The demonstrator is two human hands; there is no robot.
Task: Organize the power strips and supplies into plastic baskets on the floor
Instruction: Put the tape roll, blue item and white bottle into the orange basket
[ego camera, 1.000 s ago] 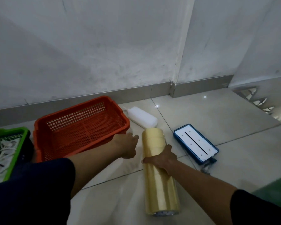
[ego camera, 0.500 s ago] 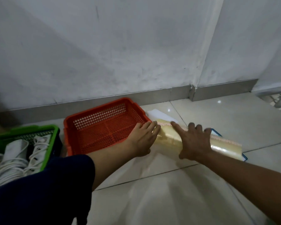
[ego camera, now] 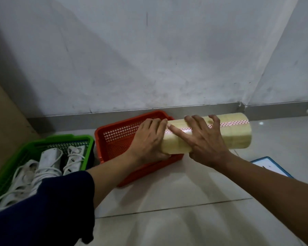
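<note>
A long pack of yellowish tape rolls [ego camera: 235,135] is held level in the air, its left end over the right side of the orange basket [ego camera: 117,139]. My left hand [ego camera: 149,141] cups the pack's left end. My right hand [ego camera: 204,141] is spread over its top near the middle, fingers wrapped round it. Left of the orange basket, a green basket [ego camera: 43,144] holds white power strips [ego camera: 48,160] with coiled cords. The orange basket's inside shows nothing but mesh where it is not hidden by my hands.
A blue-edged white board [ego camera: 268,166] lies on the tiled floor at the right. The grey wall and its skirting run right behind the baskets. A brown cardboard surface [ego camera: 5,125] stands at the far left. Bare floor tiles lie in front.
The tape pack was lying on the floor under my right hand; both hands have since turned it sideways, lifted it and carried it left over the orange basket.
</note>
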